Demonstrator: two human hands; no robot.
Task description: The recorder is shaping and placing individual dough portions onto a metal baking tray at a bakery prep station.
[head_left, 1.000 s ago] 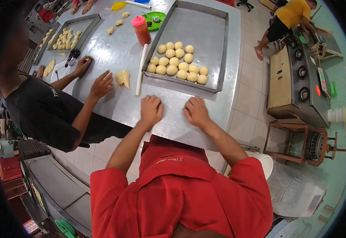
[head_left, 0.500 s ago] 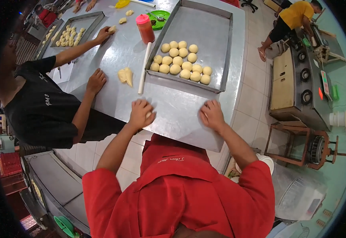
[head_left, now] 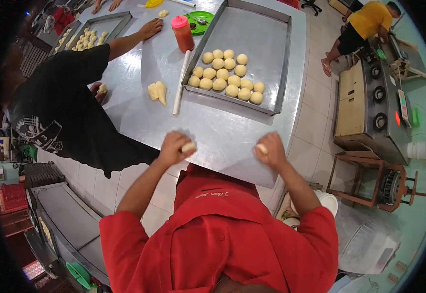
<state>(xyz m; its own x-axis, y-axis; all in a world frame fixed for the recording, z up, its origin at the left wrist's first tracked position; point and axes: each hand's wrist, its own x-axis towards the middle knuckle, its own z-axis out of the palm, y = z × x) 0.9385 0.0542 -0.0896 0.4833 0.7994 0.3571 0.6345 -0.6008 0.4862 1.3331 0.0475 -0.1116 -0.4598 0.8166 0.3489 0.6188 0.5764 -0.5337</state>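
My left hand point(head_left: 175, 147) is curled around a small piece of pale dough point(head_left: 189, 147) above the front edge of the metal table point(head_left: 218, 141). Further right, my right hand point(head_left: 273, 151) grips a second dough piece point(head_left: 261, 148), mostly hidden by the fingers. Beyond my hands, a deep metal tray point(head_left: 252, 34) holds several round dough balls point(head_left: 218, 84) in its near part. A white rolling stick point(head_left: 181, 83) lies along the tray's left side. Left of the stick rests an irregular flat lump of dough point(head_left: 157, 92).
A red bottle with a pink lid point(head_left: 182, 34) and a green plate with a spoon point(head_left: 206, 17) stand beyond the stick. At left, a co-worker in black point(head_left: 61, 107) leans over the table by another dough tray point(head_left: 117, 22). A stove point(head_left: 369, 105) stands at right.
My hands have closed into fists, with dough now showing in both. The co-worker at left has leaned further over the table, one hand reaching farther along it.
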